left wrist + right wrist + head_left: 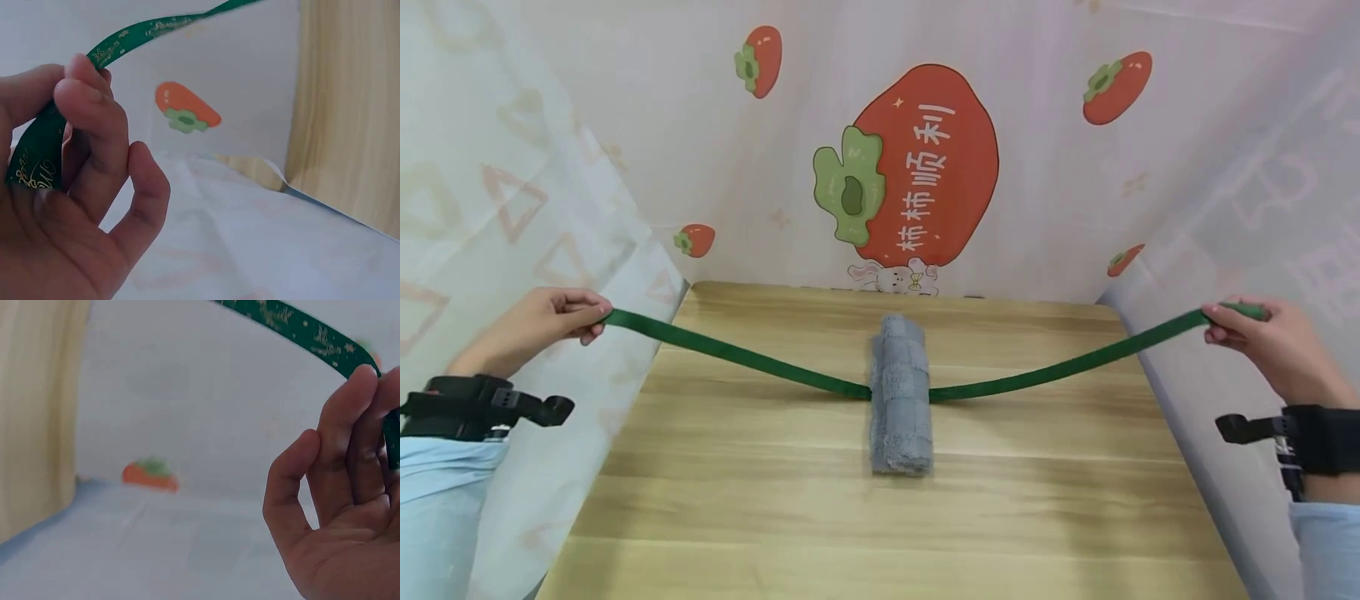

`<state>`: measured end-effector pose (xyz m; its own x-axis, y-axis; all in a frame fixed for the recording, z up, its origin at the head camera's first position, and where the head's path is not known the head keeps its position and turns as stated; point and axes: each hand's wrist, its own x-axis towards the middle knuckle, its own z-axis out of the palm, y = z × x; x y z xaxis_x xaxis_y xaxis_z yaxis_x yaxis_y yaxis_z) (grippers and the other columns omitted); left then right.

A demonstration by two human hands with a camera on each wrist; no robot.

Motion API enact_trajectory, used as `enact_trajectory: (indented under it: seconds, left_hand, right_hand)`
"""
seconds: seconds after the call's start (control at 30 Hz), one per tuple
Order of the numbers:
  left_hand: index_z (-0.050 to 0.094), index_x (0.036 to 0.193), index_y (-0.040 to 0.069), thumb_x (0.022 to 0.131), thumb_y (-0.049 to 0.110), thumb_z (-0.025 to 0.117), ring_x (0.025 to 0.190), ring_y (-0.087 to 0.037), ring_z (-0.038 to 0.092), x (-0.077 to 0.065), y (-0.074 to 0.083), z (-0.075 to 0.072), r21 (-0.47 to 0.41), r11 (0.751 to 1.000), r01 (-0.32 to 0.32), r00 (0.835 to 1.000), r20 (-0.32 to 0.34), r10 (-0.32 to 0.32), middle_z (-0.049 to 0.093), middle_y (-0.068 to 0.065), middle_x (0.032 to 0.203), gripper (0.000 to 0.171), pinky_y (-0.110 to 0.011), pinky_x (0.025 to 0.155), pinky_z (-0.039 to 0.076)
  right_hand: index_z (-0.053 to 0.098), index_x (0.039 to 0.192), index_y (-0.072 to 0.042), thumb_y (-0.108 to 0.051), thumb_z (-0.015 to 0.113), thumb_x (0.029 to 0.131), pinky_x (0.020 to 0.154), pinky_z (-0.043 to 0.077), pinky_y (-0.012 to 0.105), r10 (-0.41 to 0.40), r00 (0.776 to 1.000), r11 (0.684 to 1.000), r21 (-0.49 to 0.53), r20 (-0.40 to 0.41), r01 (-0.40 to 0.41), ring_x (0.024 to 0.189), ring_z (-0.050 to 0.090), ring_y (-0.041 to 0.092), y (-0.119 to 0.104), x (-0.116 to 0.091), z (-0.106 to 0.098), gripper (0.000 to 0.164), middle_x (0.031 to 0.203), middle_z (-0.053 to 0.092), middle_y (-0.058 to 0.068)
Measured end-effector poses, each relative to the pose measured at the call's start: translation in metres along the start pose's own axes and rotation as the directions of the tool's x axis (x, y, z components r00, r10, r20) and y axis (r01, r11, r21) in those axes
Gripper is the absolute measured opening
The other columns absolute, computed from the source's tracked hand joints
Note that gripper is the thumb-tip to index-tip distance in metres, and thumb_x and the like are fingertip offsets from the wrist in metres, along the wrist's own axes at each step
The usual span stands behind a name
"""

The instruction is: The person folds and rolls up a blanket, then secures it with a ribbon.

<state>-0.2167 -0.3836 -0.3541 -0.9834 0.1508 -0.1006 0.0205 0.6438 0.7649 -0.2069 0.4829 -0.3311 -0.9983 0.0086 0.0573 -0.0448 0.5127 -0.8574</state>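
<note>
A rolled grey-blue towel (904,400) lies lengthwise on the wooden table, its near end toward me. A green ribbon (737,354) runs out from both sides of the roll; its middle is hidden by the towel. My left hand (561,321) pinches one end of it between thumb and fingers, and my right hand (1273,337) pinches the other end. Both halves rise and sag slightly toward the roll. Gold print shows on the ribbon (115,49) in the left wrist view. A short tail of ribbon (392,440) hangs inside the right palm.
The light wooden table (880,533) is bordered by a pale cloth backdrop (1045,208) printed with orange-red persimmons behind it and at both sides. Each wrist carries a black strapped camera mount (463,407). Both hands are out past the table's side edges.
</note>
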Motion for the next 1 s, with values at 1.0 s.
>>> enact_trajectory:
  seconds: [1.0]
  left_hand:
    - [0.053,0.126,-0.002,0.104,0.029,0.052,0.067,-0.005,0.062,0.03,0.043,0.007,0.083,0.996,0.037,0.991,-0.13,-0.026,0.066,0.021,0.073,0.038,-0.015,0.074,0.043]
  right_hand:
    - [0.065,0.078,-0.009,-0.019,0.066,0.096,0.061,0.041,0.018,-0.32,0.67,0.91,0.022,0.669,0.413,0.059,0.061,0.019,-0.254,0.042,0.478,0.021,0.06,0.062,-0.002]
